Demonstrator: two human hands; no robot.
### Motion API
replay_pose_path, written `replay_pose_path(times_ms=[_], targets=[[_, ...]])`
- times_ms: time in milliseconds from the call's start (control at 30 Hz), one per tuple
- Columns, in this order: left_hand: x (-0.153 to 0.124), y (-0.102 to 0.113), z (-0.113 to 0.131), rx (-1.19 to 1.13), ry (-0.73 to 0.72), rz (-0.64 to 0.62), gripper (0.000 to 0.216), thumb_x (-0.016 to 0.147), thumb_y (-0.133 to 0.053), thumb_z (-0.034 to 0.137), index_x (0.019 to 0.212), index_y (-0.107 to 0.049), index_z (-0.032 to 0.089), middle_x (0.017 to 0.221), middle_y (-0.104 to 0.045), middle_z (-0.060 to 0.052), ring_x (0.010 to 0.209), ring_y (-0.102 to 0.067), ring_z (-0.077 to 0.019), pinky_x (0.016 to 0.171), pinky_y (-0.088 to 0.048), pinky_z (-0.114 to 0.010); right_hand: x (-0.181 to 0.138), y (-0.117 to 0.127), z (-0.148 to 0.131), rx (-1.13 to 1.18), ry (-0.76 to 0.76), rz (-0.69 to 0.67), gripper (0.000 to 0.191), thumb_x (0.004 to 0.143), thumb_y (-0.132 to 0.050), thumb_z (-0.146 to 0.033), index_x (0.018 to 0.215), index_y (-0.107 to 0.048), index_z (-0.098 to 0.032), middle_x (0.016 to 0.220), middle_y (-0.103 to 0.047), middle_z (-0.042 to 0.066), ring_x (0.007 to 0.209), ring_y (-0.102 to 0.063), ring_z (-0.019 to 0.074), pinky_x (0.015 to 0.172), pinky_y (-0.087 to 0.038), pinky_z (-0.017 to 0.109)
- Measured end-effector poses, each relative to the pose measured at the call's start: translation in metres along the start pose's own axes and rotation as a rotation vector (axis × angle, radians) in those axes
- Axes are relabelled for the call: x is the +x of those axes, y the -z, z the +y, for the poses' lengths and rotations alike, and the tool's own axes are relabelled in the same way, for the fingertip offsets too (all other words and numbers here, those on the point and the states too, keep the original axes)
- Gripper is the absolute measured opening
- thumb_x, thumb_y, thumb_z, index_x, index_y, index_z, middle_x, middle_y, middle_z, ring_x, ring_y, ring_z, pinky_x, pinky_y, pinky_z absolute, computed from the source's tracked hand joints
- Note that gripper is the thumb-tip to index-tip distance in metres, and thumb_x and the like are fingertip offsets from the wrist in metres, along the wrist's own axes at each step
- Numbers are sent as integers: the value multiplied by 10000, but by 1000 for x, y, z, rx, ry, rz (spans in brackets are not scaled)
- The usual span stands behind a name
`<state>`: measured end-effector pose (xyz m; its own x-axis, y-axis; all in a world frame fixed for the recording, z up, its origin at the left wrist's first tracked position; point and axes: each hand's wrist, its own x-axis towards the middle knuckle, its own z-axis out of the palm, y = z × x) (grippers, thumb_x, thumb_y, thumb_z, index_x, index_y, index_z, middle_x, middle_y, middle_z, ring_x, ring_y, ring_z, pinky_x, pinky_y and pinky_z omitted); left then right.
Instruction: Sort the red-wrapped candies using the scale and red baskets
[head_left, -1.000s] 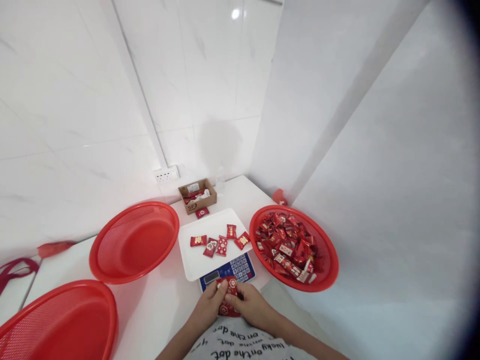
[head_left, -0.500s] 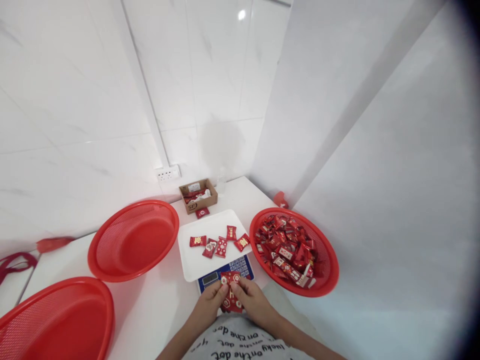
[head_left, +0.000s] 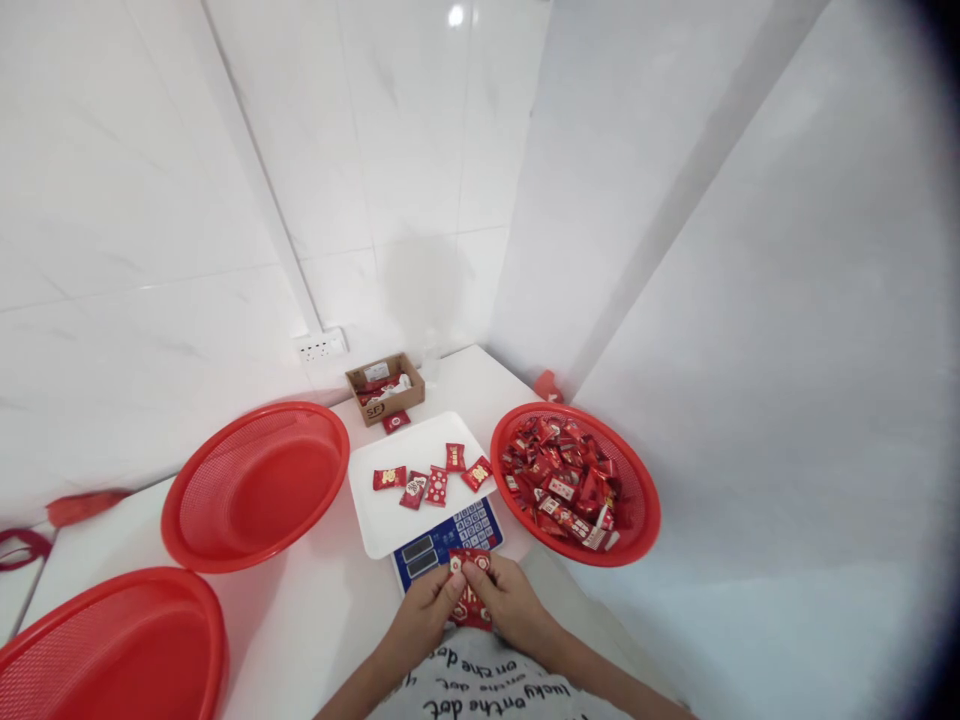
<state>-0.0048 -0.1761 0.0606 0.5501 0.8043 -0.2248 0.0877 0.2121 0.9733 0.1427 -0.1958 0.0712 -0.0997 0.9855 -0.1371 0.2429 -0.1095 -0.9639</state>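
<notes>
A red packet with white flower prints (head_left: 471, 606) is held low, close to my body, between both hands. My left hand (head_left: 433, 607) pinches its left side, the thumb on the front. From the right, my right hand (head_left: 506, 597) grips it the same way, and the two thumbs nearly meet near its upper part. Just beyond the hands sits a blue scale (head_left: 439, 548) with a white tray (head_left: 390, 528) on top. Several small red wrapped sweets (head_left: 413, 490) lie spread on that tray. The packet's contents are hidden.
On the right, a red basket (head_left: 651, 500) holds a heap of red wrapped sweets. Two more red baskets (head_left: 169, 520) (head_left: 217, 640) stand at the left. Behind the tray is a small cardboard box (head_left: 397, 400) with red packets, one more packet (head_left: 396, 421) beside it. Walls close off the back and right.
My view has turned slightly, so the baskets and tray appear shifted left. Both hands still hold the packet, and the thumbs have come closer together on it.
</notes>
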Motion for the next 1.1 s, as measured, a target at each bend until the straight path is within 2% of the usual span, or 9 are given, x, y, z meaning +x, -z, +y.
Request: replay_pose_path(times_ms=[200, 267, 367, 433, 633, 833, 1000, 1100], targets=[[0, 0, -2, -42, -17, -93, 464, 777, -491, 545, 944, -639, 138, 876, -660, -62, 815, -570, -208, 765, -439, -307, -2, -4, 2, 62, -38, 7, 471, 798, -421, -590, 744, -584, -152, 734, -615, 37, 696, -537, 162, 658, -436, 265], [0, 1, -2, -60, -31, -54, 443, 769, -520, 524, 956, -635, 138, 882, -660, -60, 822, -569, -207, 775, -437, -312, -4, -5, 4, 105, -35, -16, 494, 793, -407, -611, 751, -581, -150, 716, -596, 33, 666, -522, 153, 638, -430, 262], [-1, 2, 1, -80, 2, 75, 430, 780, -513, 505, 986, -630, 145, 846, -661, -51, 773, -570, -196, 738, -441, -311, -7, -8, 7, 129, -65, -106, 548, 787, -369, -645, 757, -581, -141, 602, -527, 4, 527, -438, 116, 524, -383, 241], [-3, 3, 5, -88, 17, 95, 420, 782, -511, 498, 982, -634, 150, 828, -665, -47, 756, -572, -194, 730, -442, -312, -9, -10, 7, 111, -70, -156, 537, 785, -384, -638, 764, -585, -141, 574, -497, -13, 495, -395, 101, 497, -357, 229], [-6, 7, 5, -40, 4, 90, 401, 766, -537, 495, 943, -649, 153, 869, -674, -50, 828, -572, -209, 805, -427, -325, -6, -11, -5, 73, 8, -191, 419, 823, -427, -525, 794, -611, -149, 739, -603, 25, 649, -505, 140, 631, -416, 254], [-7, 10, 4, -145, 51, 83, 467, 702, -586, 544, 919, -652, 135, 879, -678, -68, 875, -581, -236, 838, -423, -347, -2, -9, -13, 133, 67, -289, 383, 838, -436, -473, 891, -639, -152, 804, -644, 30, 756, -566, 169, 718, -441, 274], [-10, 11, 3, -238, 121, 150, 517, 693, -574, 580, 911, -651, 118, 856, -681, -79, 859, -592, -239, 833, -432, -350, -1, -9, -11, 131, 98, -347, 394, 829, -450, -480, 899, -650, -148, 825, -661, 36, 778, -582, 177, 736, -453, 286], [-9, 12, 3, -184, 96, 124, 495, 706, -573, 562, 888, -653, 108, 826, -683, -75, 825, -594, -230, 779, -444, -327, 0, -10, -7, 112, 81, -360, 410, 822, -452, -494, 864, -655, -139, 800, -660, 36, 740, -577, 169, 706, -454, 279]])
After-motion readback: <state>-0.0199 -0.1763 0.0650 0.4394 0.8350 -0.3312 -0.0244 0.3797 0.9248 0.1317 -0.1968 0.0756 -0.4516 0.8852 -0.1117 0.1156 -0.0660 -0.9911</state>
